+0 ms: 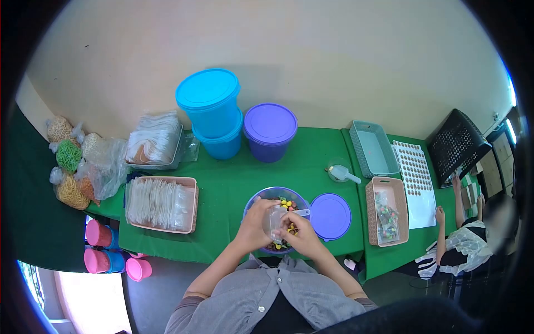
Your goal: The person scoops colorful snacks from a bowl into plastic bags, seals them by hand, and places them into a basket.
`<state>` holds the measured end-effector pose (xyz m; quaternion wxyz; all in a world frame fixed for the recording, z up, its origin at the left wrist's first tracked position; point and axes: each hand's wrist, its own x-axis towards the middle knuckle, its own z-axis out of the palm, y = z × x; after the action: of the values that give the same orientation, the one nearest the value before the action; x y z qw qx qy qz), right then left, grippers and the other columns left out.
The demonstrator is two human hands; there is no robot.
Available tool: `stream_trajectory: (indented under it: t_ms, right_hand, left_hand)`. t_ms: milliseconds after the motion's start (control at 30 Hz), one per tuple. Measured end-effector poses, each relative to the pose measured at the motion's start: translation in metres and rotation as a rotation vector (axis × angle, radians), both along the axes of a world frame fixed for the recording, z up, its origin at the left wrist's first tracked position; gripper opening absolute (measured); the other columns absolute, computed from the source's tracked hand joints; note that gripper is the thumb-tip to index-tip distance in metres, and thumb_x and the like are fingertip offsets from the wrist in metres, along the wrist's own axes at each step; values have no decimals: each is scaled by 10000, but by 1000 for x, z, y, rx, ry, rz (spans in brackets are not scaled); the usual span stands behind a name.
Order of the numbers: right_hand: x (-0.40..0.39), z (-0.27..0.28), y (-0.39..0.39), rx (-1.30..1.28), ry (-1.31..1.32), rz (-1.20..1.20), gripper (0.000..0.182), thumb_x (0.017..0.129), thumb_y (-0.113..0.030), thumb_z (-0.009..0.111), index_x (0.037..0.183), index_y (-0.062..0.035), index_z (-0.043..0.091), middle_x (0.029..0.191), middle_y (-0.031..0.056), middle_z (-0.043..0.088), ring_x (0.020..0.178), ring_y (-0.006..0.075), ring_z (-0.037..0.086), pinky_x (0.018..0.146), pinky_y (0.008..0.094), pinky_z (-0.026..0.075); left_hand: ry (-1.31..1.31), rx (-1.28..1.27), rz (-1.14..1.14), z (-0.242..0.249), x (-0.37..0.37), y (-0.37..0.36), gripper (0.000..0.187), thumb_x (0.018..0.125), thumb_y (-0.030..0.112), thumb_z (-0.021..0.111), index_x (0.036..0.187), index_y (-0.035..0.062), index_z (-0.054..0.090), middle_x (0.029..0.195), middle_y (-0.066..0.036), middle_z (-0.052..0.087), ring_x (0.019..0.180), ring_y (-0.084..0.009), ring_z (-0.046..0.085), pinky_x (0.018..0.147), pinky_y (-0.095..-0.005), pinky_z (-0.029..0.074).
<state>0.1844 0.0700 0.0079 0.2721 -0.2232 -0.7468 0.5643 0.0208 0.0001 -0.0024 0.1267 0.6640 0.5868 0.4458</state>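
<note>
Over a purple tub (246, 210) of small colourful pieces (288, 205), my left hand (255, 225) is closed on a small clear plastic bag (273, 222). The fingers of my right hand (300, 234) pinch at the bag's right edge. A pale scoop (302, 212) lies in the tub, its handle pointing right; its bowl is hidden. Just right of the tub lies a round purple lid (331, 216).
On the left stand a pink basket (192, 222) of clear bags and a container (179, 156) with more. Lidded blue tubs (208, 92) and a purple tub (271, 125) stand behind. At right are a second scoop (345, 173), a pink basket (371, 220) with filled bags, a sticker sheet (414, 178) and a co-worker (464, 245).
</note>
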Motion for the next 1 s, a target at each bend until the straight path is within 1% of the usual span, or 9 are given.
stream_trajectory:
  t_ms: [133, 233, 300, 400, 567, 733, 800, 900, 1000]
  right_hand:
    - [1, -1, 0, 114, 21, -9, 142, 887, -129, 645, 896, -9, 572, 801, 43, 559, 744, 99, 556, 642, 252, 446]
    - [1, -1, -1, -278, 28, -19, 136, 883, -123, 637, 887, -4, 571, 793, 64, 551, 727, 126, 564, 660, 279, 435]
    - [2, -3, 0, 65, -18, -109, 129, 869, -117, 631, 828, -8, 577, 768, 104, 581, 714, 239, 584, 711, 351, 430]
    - [9, 6, 4, 539, -190, -224, 117, 847, -112, 639, 786, -31, 581, 740, 102, 584, 680, 246, 559, 728, 357, 411]
    - [17, 13, 5, 416, -113, -307, 176, 805, -187, 702, 871, -42, 627, 768, 79, 595, 726, 237, 558, 766, 368, 407]
    - [3, 14, 3, 49, 205, -259, 496, 747, -249, 779, 1161, -36, 611, 870, 76, 635, 868, 220, 597, 921, 382, 411]
    - [-5, 7, -2, 204, 112, -27, 695, 733, -253, 795, 1323, -49, 489, 1103, 146, 619, 1056, 226, 582, 1017, 389, 373]
    - [-2, -10, -8, -117, -112, 164, 723, 706, -231, 814, 1313, -21, 481, 1229, 155, 578, 1159, 241, 551, 986, 384, 417]
    - [-7, 6, -19, 29, -29, 142, 746, 715, -229, 810, 1345, -22, 467, 1242, 178, 588, 1181, 263, 558, 995, 376, 426]
  left_hand:
    - [-223, 72, 46, -12, 2, 1, 629, 628, 203, 831, 1144, 81, 492, 1140, -102, 581, 1097, -309, 566, 1090, -509, 319]
    - [-205, 54, 53, -14, 3, 1, 582, 624, 202, 838, 1093, 85, 514, 1113, -105, 589, 1086, -313, 571, 1085, -507, 326]
    - [-120, 60, 80, -10, 1, -1, 559, 614, 195, 839, 1067, 85, 531, 1082, -104, 601, 1076, -318, 575, 1071, -499, 342]
    - [66, 95, 110, -6, -4, -3, 512, 590, 177, 841, 1010, 86, 562, 1015, -103, 620, 1053, -320, 583, 1035, -475, 379]
    - [209, 128, 82, -2, -6, -9, 451, 550, 140, 833, 926, 87, 590, 932, -110, 632, 1008, -304, 596, 954, -418, 441]
    - [-772, 120, 24, 2, 7, -10, 515, 709, 194, 815, 1056, 58, 458, 990, -106, 591, 937, -212, 615, 858, -360, 478]
    - [-876, 145, -53, 8, 10, -8, 533, 739, 230, 805, 1066, 60, 421, 989, -100, 573, 926, -201, 609, 842, -354, 485]
    - [-1025, 188, -79, 8, 8, -11, 550, 770, 291, 793, 1061, 69, 382, 961, -90, 548, 898, -194, 603, 814, -347, 498]
    - [-1070, 238, 5, 18, 7, -15, 577, 759, 365, 796, 1049, 87, 382, 927, -77, 523, 850, -199, 587, 793, -360, 494]
